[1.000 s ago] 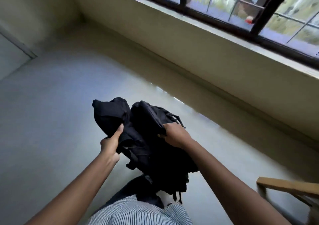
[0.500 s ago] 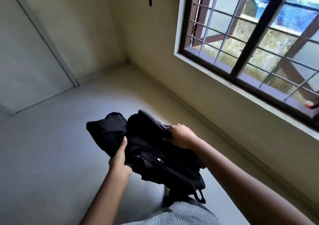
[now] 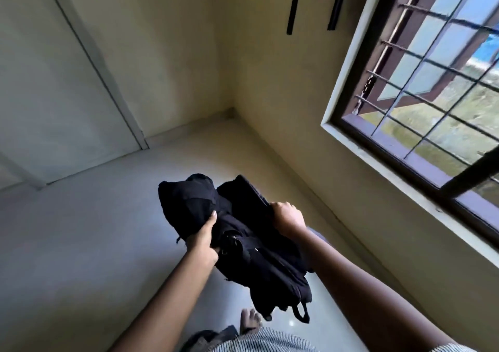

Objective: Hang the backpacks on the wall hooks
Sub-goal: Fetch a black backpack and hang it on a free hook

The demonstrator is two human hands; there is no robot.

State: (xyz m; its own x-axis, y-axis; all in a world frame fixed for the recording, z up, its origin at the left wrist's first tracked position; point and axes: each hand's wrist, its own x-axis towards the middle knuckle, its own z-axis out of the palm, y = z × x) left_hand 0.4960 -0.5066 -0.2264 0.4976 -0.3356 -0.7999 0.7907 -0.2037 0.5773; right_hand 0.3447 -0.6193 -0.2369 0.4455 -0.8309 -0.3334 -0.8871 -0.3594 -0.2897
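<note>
Over the pale floor [image 3: 81, 243], just ahead of the person's waist, hangs the black backpack bundle [image 3: 259, 257], gripped by both hands. There is only the head view.

The left hand [image 3: 204, 239] clutches the bundle's left lobe, thumb laid up along the fabric and fingers curled underneath. The right hand [image 3: 287, 215] is closed over the upper edge of the right lobe, knuckles up. Neither hand is free.

The bundle's long axis runs from its two bulging lobes, away from the person, down and back to a small loop [image 3: 301, 315] dangling near a bare foot [image 3: 251, 322].

The move to come turns on height and direction. The hanging place lies up and ahead on the window wall [image 3: 270, 81], between the room corner and the window [image 3: 432, 87], well above the hands. The right hand is the nearer to that wall, so I judge it would lead the lift while the left supports.

- Hands: two.
- Dark bundles: one — whether it is one backpack or two pressed together, I cannot tell.
- Dark straps [image 3: 293, 3] hanging at the top edge: two, probably from a bag already hung.
- Hooks: none in view.
</note>
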